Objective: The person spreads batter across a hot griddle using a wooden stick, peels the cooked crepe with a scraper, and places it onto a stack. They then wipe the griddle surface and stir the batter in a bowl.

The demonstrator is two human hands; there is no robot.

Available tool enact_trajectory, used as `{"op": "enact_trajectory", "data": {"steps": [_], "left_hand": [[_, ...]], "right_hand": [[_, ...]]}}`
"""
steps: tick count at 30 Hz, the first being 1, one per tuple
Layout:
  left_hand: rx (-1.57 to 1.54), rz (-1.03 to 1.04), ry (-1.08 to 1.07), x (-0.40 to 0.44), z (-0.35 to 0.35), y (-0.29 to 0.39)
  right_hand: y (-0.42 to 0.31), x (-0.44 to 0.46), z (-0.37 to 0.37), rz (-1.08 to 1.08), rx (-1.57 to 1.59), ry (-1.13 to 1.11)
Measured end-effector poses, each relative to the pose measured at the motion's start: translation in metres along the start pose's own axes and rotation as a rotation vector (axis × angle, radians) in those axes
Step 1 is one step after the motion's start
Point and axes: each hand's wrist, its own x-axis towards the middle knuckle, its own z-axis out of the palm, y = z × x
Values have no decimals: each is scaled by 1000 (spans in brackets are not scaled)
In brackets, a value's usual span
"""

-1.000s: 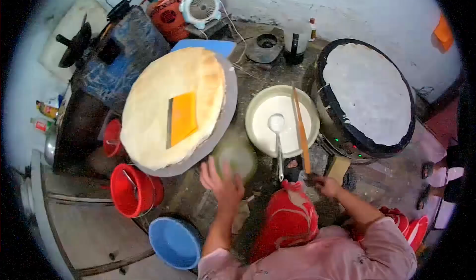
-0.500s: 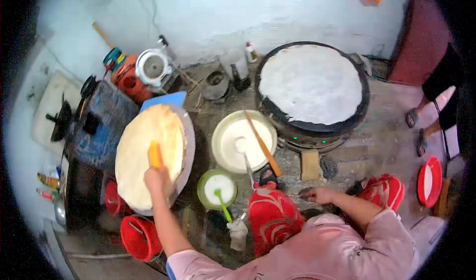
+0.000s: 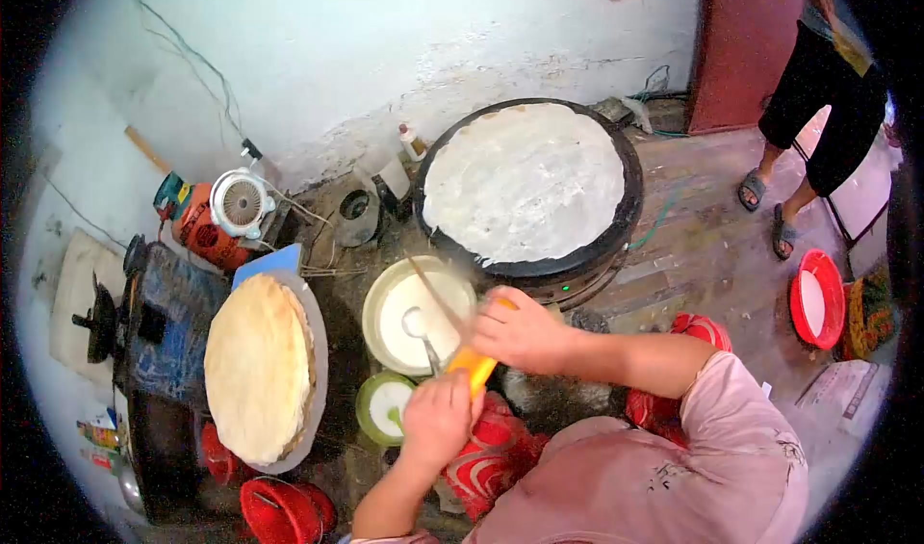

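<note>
My left hand (image 3: 438,419) is closed around the lower end of a yellow-orange scraper (image 3: 474,363). My right hand (image 3: 520,332) is wrapped over the scraper's upper part, with a bit of orange showing above the fingers. Just beyond the hands is a cream bowl (image 3: 371,337) of white batter with a ladle (image 3: 416,323) in it. A wooden stick (image 3: 433,289) crosses the bowl's rim, its lower end hidden behind the hands. A pale sheet of batter (image 3: 525,183) covers most of the round black griddle (image 3: 630,207). At left, a stack of thin round pancakes (image 3: 255,366) rests on a white board (image 3: 316,380).
A small green bowl (image 3: 366,419) of white liquid stands near my left hand. Red buckets (image 3: 289,510) are at lower left. A white blower (image 3: 243,203) and a bottle (image 3: 412,142) stand by the wall. Another person's legs (image 3: 828,111) and a red basin (image 3: 801,303) are at right.
My left hand has brought the scraper from over the pancake stack to in front of me. My right hand has moved from near my knee onto the scraper. The view has shifted right.
</note>
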Motion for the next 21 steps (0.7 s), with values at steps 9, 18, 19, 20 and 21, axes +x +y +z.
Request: {"op": "enact_trajectory", "data": {"steps": [9, 18, 19, 20, 21], "left_hand": [[-87, -547, -61, -43, 18, 0], [-87, -774, 45, -14, 48, 15], [-54, -759, 22, -8, 52, 10], [-62, -754, 25, 0, 53, 8], [-88, -744, 31, 9, 55, 3]], "right_hand": [[232, -177, 8, 1416, 416, 394], [407, -198, 12, 1719, -129, 210], [420, -189, 11, 1721, -132, 206], [432, -180, 13, 1637, -178, 220], [443, -169, 15, 1551, -221, 231]]}}
